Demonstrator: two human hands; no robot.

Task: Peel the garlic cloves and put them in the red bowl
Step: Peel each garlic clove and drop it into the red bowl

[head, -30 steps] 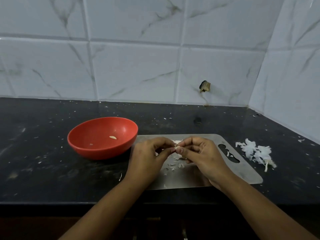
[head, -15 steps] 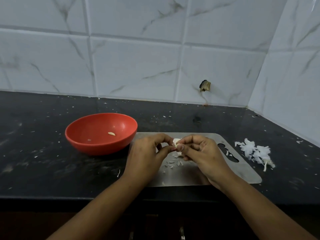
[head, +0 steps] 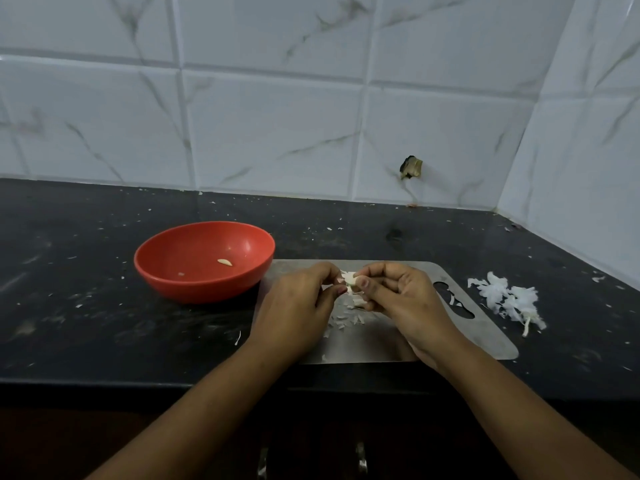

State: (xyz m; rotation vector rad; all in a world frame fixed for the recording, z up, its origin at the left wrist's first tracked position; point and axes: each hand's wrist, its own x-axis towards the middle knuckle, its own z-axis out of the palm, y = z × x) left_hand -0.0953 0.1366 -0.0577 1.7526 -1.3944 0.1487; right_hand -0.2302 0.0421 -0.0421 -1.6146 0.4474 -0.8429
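- Garlic clove [head: 350, 280] is mostly hidden by fingertips. Only a pale patch with loose skin shows, so I can't tell how much is peeled.
- Both wrists cover part of the steel cutting board [head: 485, 337]'s near edge.
- Counts: 2 hands, 1 red bowl [head: 194, 289], 1 peeled clove [head: 224, 262] in it, 1 board, 1 peel pile [head: 509, 301] on the countertop [head: 86, 306] at 3 o'clock of the board. Peel scraps [head: 346, 318] too small to count.
- Left hand [head: 298, 306] and right hand [head: 405, 299] both pinch the clove, fingers curled. It sits between the 2 grips, over the board's far half, with the bowl at 10 o'clock, apart.
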